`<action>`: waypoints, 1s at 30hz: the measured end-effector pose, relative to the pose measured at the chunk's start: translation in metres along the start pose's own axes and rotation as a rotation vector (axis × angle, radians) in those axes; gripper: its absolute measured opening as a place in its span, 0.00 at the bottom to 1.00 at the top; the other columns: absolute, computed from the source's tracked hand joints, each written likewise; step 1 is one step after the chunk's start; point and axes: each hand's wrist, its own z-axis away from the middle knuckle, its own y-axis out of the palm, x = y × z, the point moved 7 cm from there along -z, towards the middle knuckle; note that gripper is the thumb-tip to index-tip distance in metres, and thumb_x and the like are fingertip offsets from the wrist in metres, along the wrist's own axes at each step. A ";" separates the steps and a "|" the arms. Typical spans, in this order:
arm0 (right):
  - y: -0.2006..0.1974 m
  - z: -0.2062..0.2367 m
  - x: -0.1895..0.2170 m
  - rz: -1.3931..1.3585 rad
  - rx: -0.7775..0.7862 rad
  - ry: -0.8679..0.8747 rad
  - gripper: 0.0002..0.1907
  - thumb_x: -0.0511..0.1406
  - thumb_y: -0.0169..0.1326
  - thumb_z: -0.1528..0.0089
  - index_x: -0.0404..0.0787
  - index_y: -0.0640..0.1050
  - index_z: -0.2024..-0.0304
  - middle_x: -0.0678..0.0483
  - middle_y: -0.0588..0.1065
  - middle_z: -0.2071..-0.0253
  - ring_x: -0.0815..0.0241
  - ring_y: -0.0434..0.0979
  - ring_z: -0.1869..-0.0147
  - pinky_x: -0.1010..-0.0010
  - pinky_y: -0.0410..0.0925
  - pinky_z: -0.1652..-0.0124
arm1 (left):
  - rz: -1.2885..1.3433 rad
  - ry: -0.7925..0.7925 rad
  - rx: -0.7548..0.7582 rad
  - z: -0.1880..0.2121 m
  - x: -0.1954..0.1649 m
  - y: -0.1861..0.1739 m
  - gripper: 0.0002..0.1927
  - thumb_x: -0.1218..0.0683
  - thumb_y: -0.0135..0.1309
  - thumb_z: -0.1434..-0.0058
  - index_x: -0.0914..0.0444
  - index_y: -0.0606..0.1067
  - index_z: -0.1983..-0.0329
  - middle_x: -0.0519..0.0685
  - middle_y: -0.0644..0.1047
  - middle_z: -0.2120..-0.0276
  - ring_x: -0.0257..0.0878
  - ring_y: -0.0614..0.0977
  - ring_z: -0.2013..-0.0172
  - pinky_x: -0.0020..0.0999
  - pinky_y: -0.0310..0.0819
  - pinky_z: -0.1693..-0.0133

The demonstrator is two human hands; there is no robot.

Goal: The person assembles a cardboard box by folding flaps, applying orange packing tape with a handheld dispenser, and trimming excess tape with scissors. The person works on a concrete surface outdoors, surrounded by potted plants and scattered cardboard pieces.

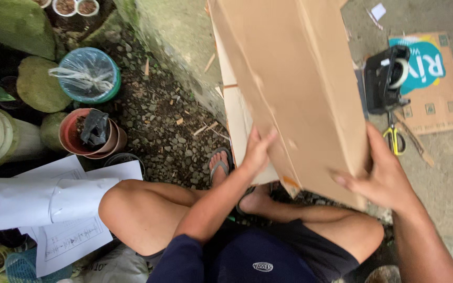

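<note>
The left hand [255,152] and right hand [386,178] are bracing a tall cardboard box [294,89] upright above the lap, fingers pressing flat against opposite faces to steady it. A tape dispenser [386,78] and yellow-handled scissors [394,137] are lying just beside, on the floor.

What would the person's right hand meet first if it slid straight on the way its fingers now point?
The right hand points left along the brown cardboard panel it grips. Probably it would meet the left hand on the panel's far edge, though depth is unclear.
</note>
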 end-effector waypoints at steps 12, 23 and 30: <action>0.111 -0.087 -0.013 0.377 -0.178 0.194 0.64 0.56 0.70 0.54 0.23 0.55 0.31 0.30 0.74 0.47 0.37 0.81 0.52 0.53 0.73 0.54 | -0.668 0.217 -0.206 -0.054 -0.038 -0.030 0.36 0.38 0.52 0.31 0.69 0.68 0.30 0.63 0.74 0.36 0.48 0.75 0.37 0.42 0.69 0.35; 0.111 -0.073 -0.075 -0.118 0.009 -0.039 0.49 0.49 0.64 0.36 0.25 0.56 0.28 0.33 0.67 0.35 0.41 0.73 0.37 0.59 0.69 0.45 | -0.609 -0.160 -0.123 -0.050 -0.054 0.005 0.37 0.52 0.59 0.36 0.72 0.59 0.30 0.63 0.74 0.41 0.50 0.79 0.43 0.44 0.76 0.41; 0.001 0.090 -0.162 -1.042 -0.262 -0.182 0.29 0.32 0.57 0.33 0.30 0.66 0.31 0.44 0.72 0.36 0.54 0.74 0.34 0.66 0.69 0.38 | -0.656 -0.205 -0.172 -0.063 -0.030 -0.002 0.38 0.50 0.59 0.38 0.70 0.59 0.30 0.61 0.74 0.42 0.48 0.80 0.44 0.43 0.76 0.43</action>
